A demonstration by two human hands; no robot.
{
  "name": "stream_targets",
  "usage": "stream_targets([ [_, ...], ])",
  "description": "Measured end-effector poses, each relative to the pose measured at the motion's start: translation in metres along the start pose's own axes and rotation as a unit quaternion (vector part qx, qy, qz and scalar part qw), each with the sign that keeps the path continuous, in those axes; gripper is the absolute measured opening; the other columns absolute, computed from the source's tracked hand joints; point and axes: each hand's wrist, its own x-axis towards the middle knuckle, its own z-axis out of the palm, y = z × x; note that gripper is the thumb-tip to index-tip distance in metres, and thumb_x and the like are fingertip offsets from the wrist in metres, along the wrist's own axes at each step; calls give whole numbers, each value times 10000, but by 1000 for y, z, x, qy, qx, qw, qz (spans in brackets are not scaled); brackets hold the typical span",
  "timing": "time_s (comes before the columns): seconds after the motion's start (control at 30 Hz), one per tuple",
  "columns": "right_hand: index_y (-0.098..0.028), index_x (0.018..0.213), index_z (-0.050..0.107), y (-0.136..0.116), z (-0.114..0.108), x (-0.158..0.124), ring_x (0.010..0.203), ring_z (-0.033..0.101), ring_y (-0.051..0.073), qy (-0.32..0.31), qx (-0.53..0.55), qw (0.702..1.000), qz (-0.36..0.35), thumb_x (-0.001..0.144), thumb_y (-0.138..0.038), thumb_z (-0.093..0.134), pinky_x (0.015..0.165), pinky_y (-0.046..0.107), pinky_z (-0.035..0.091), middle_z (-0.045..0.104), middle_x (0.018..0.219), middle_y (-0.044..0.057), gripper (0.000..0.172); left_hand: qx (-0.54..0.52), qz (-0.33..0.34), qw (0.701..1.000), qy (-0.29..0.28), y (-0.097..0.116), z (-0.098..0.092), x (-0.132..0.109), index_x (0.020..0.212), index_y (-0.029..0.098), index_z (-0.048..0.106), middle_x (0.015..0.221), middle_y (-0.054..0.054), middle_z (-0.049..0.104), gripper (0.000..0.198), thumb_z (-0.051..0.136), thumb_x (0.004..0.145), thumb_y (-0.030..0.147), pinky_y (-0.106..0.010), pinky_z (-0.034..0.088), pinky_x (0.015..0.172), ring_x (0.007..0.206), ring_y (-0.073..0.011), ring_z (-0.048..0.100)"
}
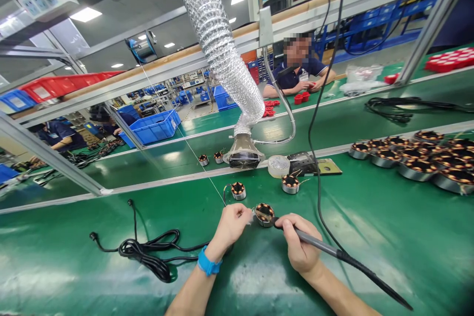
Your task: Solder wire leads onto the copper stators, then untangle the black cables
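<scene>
From my distant seat I have the right hand (pixel 301 244) wrapped firmly round the iron (pixel 319 242), its tip laid over the stator (pixel 265 224), which sits on the green bench (pixel 255 281) between both hands. The left hand (pixel 230 227) has thumb and finger pinched together just beside the stator's left edge; the wire (pixel 192 150) from the spool (pixel 142 50) runs down to it, so I judge that is what it grips. To work this well, I'd hold the iron steady, touch only the chosen spot, and leave the left fingertips clear of the tip (I treat it as hot). I'd also mind the hanging cord (pixel 319 190) near the handle, and make sure the stator doesn't slide
</scene>
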Motion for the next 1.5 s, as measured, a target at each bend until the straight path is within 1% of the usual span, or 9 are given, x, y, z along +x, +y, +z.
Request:
stream_targets([
  [0.5, -228, 883, 691, 7, 3, -1, 649, 722, 171, -5, -54, 999, -10, 998, -172, 536, 625, 289, 561, 713, 698, -16, 202, 21, 31, 999, 6, 1, 0, 0, 699, 162, 682, 671, -22, 660, 309, 560, 844, 406, -256, 359, 607, 637, -143, 523],
  [0.7, -241, 1084, 669, 12, 10, -1, 799, 714, 198, -76, -106, 991, -9, 1014, -183, 541, 743, 351, 569, 738, 898, 20, 157, 9, 29, 1000, 4, 6, -1, -2, 709, 158, 703, 698, -40, 688, 321, 571, 846, 416, -254, 365, 597, 651, -149, 541],
  [0.77, -249, 1196, 641, 16, 14, -3, 885, 714, 232, -108, -133, 985, 0, 994, -206, 563, 804, 399, 591, 726, 987, 45, 221, 3, 24, 1000, 3, 7, -1, -2, 701, 158, 694, 677, -35, 669, 325, 584, 844, 429, -251, 359, 576, 628, -144, 526],
  [0.87, -259, 1383, 551, 23, 19, -8, 1019, 708, 277, -165, -154, 974, 34, 919, -216, 637, 884, 455, 622, 675, 1186, 97, 474, -26, 3, 1000, -6, 6, 0, -2, 716, 165, 664, 625, -3, 598, 337, 606, 835, 476, -244, 322, 514, 536, -117, 457],
  [0.93, -273, 1442, 507, 27, 21, -11, 1021, 716, 273, -198, -157, 966, 46, 892, -194, 645, 885, 451, 639, 633, 1274, 111, 573, -54, -18, 998, -23, 5, -1, -2, 743, 172, 649, 595, 27, 539, 363, 617, 825, 524, -244, 291, 480, 476, -99, 405],
  [1.07, -269, 1458, 485, 32, 19, -10, 951, 741, 233, -231, -140, 962, 36, 927, -142, 556, 824, 391, 654, 607, 1296, 118, 551, -83, -23, 995, -42, 9, -8, -1, 757, 153, 678, 581, 40, 508, 413, 670, 792, 565, -248, 271, 494, 486, -91, 377],
  [1.17, -265, 1410, 516, 31, 16, -5, 945, 744, 231, -243, -126, 962, 20, 915, -112, 538, 804, 370, 652, 625, 1259, 107, 518, -101, -15, 994, -47, 14, -16, -1, 715, 142, 684, 610, 23, 555, 355, 769, 711, 487, -246, 295, 552, 561, -96, 419],
  [1.3, -264, 1379, 531, 29, 14, 0, 914, 745, 231, -248, -125, 961, 15, 891, -94, 544, 777, 366, 649, 638, 1230, 99, 517, -124, -38, 989, -70, 21, -24, -2, 685, 152, 650, 615, 38, 553, 286, 822, 600, 364, -244, 262, 548, 552, -81, 386],
  [1.5, -256, 1371, 518, 31, 13, -1, 912, 740, 236, -253, -123, 960, 19, 898, -94, 543, 767, 369, 644, 630, 1218, 98, 500, -147, -44, 986, -62, 18, -26, 1, 670, 160, 622, 542, 76, 426, 268, 744, 677, 398, -257, 146, 496, 481, -61, 270],
])
